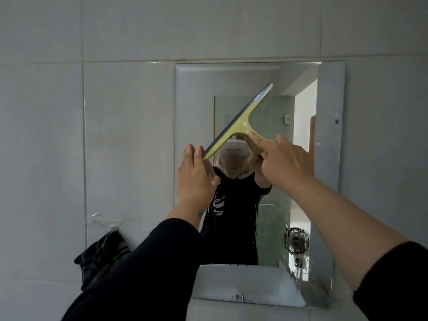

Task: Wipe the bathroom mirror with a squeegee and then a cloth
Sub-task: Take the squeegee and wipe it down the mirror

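Note:
A rectangular mirror (328, 158) hangs on a grey tiled wall. A yellow-green squeegee (240, 122) with a grey rubber blade lies tilted against the glass, its blade running from lower left to upper right. My right hand (284, 163) grips the squeegee's handle, index finger stretched along it. My left hand (196, 174) is flat with fingers together, its fingertips touching the blade's lower left end near the mirror's left edge. A dark camouflage cloth (102, 256) hangs from a clear hook on the wall at the lower left.
The mirror reflects a person in black, a doorway and a shower door. A round chrome fitting (296, 240) shows in the mirror's lower right. Water streaks and drops mark the lower glass. A white basin edge (231, 281) shows in the reflection at the bottom.

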{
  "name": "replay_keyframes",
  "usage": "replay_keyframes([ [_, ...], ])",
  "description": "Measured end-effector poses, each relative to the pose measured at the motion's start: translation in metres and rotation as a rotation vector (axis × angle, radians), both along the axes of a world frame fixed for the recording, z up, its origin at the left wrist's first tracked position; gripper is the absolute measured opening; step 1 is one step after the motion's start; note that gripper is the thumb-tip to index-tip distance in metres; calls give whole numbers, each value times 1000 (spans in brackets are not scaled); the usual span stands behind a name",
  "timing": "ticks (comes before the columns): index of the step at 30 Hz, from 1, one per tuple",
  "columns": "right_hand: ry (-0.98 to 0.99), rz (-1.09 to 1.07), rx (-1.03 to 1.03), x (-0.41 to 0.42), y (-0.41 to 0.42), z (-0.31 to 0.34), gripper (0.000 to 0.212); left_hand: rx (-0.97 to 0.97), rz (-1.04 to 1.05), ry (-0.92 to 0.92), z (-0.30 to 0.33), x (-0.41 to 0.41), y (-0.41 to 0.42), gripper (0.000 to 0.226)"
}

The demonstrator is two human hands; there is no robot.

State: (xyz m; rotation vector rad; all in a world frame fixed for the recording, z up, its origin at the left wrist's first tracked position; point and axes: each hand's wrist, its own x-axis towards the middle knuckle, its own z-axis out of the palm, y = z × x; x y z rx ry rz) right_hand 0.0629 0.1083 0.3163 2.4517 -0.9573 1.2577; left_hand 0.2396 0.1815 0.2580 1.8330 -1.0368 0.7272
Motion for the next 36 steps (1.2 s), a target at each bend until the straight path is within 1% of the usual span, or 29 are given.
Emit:
replay_keyframes([
  [5,-18,-70,61,-31,-23,-4,61,66,3,29,-1,-8,-9,92],
  [14,-162,-131,237,-78,-54,-24,54,50,15,22,-5,-2,-13,100],
  [17,-230,-94,295,-72,-50,-37,53,65,18,18,-5,-1,-13,103],
  [21,-360,23,389,-46,-33,-59,54,109,39,-11,-4,1,-11,105],
  [26,-464,109,479,-8,-9,-77,56,165,57,-39,1,5,-6,98],
  [30,-456,174,449,19,12,-88,53,173,71,-64,3,10,3,90],
  [33,-384,192,394,36,27,-94,46,148,105,-90,0,13,17,85],
  [36,-275,238,343,51,41,-97,56,135,107,-65,-1,17,31,85],
])
